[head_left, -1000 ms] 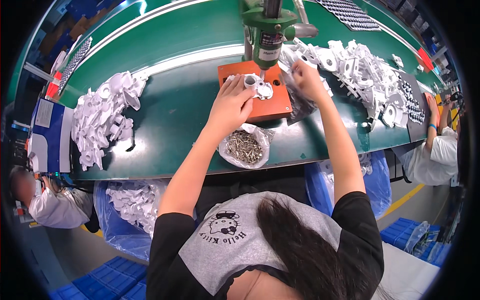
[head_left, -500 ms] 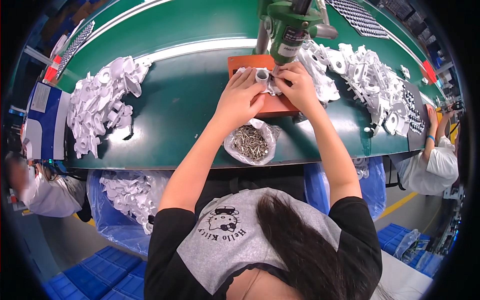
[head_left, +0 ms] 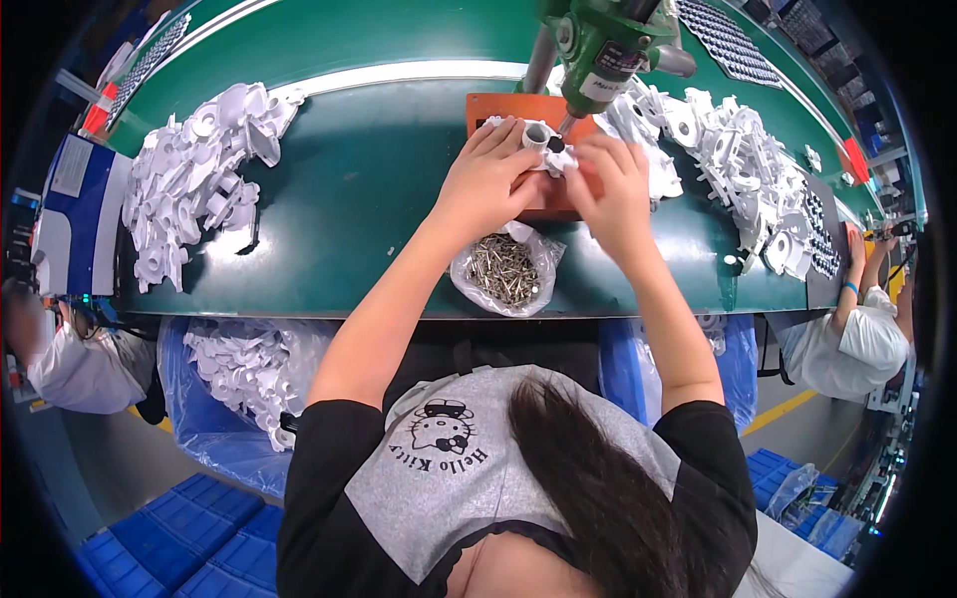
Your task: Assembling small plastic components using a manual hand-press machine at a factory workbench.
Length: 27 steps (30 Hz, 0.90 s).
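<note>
Your left hand (head_left: 485,179) and right hand (head_left: 615,189) both rest on the white plastic part (head_left: 533,140), which sits on the orange fixture plate (head_left: 508,108) directly under the nose of the green press tool (head_left: 598,45). The left fingers (head_left: 498,140) are curled over the part's left side and press it down onto the plate; this appears to keep its round socket lined up beneath the tool tip. The right fingers (head_left: 588,149) are drawn together at the part's right edge, just beside the socket; whether they pinch a screw cannot be told, as the fingertips hide it.

The open bag of screws (head_left: 505,269) lies on the green tabletop (head_left: 349,199) near its front edge, between your forearms, so either hand reaches it easily. One pile of white parts (head_left: 194,174) lies well apart on the left, and another pile of white parts (head_left: 738,164) lies on the right, close beside the fixture. A blue-lined bin (head_left: 239,369) holding more white parts stands below the tabletop's front edge.
</note>
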Each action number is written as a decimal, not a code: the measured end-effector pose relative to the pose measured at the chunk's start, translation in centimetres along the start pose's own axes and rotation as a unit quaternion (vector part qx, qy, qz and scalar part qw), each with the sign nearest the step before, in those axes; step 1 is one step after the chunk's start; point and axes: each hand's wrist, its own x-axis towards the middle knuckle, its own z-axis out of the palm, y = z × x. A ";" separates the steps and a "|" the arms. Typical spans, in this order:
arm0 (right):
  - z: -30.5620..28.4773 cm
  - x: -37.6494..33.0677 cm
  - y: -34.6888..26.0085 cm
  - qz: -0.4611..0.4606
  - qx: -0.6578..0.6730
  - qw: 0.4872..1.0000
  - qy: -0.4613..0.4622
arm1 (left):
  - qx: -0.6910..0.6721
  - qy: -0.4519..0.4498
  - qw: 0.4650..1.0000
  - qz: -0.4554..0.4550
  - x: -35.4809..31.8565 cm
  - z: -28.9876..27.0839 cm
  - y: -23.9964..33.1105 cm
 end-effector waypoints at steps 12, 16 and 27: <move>1.7 -5.5 -7.3 -0.107 0.054 0.964 -0.237 | -0.005 -0.008 1.000 -0.014 -0.2 0.1 0.0; 1.6 -5.3 -7.3 -0.120 0.031 0.960 -0.250 | -0.008 -0.006 1.000 -0.014 -0.1 0.0 0.1; 1.7 -4.4 -6.7 -0.127 0.047 0.952 -0.275 | -0.015 -0.001 1.000 -0.010 -0.1 0.0 0.1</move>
